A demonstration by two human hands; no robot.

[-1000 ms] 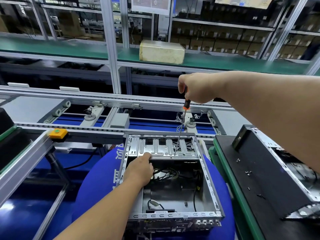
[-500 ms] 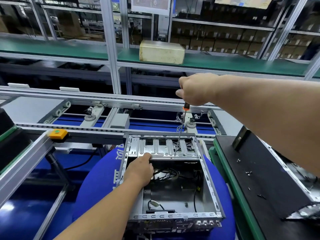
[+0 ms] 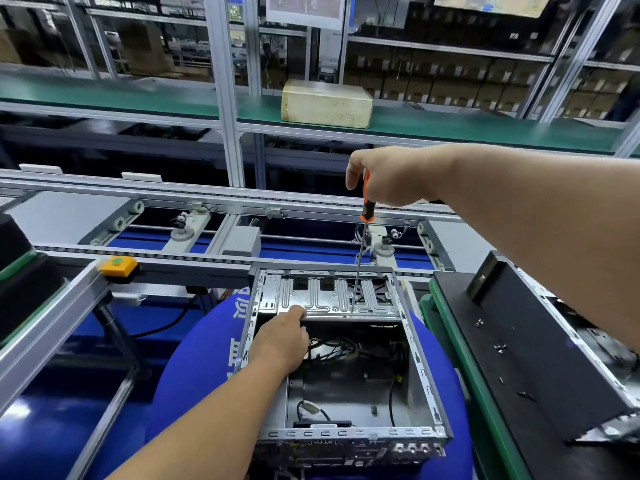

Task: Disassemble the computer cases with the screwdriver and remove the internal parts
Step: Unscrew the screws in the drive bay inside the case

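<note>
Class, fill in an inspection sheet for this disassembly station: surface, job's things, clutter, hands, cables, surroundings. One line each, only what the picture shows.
Surface: blue round pad under the open computer case.
Job's things: screwdriver upright, tip on the case's ribbed metal bracket.
Clutter: loose screws on the black panel at right.
Hands: right hand grips the screwdriver handle; left hand rests at the bracket's near edge.
Cables: black wires bundled inside the case.
Surroundings: conveyor rails, yellowed box on a green shelf.
</note>
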